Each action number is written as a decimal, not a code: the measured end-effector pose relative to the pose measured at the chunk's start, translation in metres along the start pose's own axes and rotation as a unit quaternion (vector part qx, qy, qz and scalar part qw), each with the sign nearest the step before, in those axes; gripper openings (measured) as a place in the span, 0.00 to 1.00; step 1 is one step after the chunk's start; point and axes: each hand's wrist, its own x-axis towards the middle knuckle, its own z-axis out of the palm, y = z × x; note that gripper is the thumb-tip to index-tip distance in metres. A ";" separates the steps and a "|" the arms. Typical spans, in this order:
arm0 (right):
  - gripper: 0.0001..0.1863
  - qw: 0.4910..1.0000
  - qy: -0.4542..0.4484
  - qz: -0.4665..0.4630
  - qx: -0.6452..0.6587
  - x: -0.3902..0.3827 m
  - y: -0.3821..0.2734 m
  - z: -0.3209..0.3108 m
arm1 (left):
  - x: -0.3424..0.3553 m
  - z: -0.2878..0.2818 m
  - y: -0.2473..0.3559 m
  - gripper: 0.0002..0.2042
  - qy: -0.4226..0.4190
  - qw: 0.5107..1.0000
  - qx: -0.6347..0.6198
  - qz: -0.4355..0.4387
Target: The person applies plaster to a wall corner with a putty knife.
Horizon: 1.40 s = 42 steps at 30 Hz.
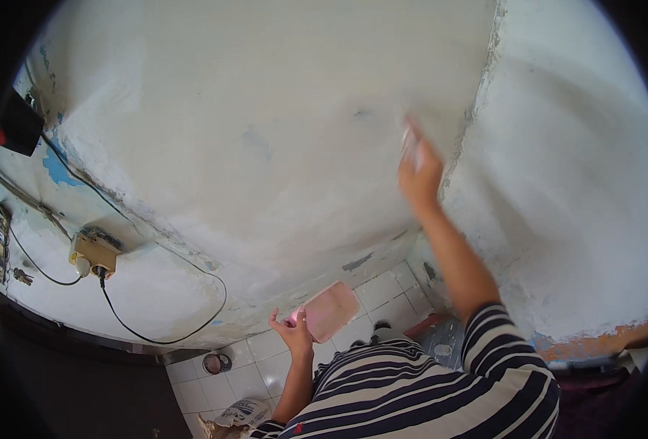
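My left hand [293,336] grips the near-left end of a shallow pink plastic tray [352,294] with rounded corners, low in front of my body. A dull beige-brown layer covers part of the tray's inside. Up against the patchy grey-white wall [214,95], my right hand [420,172] is raised near the corner and blurred by motion. Its fingers look closed around a thin whitish thing, too smeared to name. Smudged grey spots and paler patches mark the wall left of this hand.
A cream socket box [93,253] with plugs hangs on the left wall, its black cable looping down. A dark object [22,124] juts out above it. White floor tiles [272,369] carry a round dark item [212,364] and a crumpled bag [245,413]. Another wall [580,190] stands right.
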 end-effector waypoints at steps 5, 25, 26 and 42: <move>0.29 0.989 0.084 -0.104 -0.055 0.090 -0.009 0.008 | -0.002 -0.002 -0.005 0.38 -0.009 1.000 -0.008 0.000; 0.32 0.975 0.000 -0.195 -0.105 0.039 -0.035 0.076 | 0.000 -0.001 -0.009 0.39 0.000 1.000 -0.010 -0.003; 0.32 0.977 -0.023 -0.192 -0.090 -0.003 -0.034 0.089 | 0.002 -0.001 -0.011 0.39 0.002 1.000 -0.017 -0.001; 0.31 0.978 0.007 -0.186 -0.099 0.026 -0.062 0.072 | -0.001 -0.008 -0.026 0.38 0.025 0.999 0.003 0.022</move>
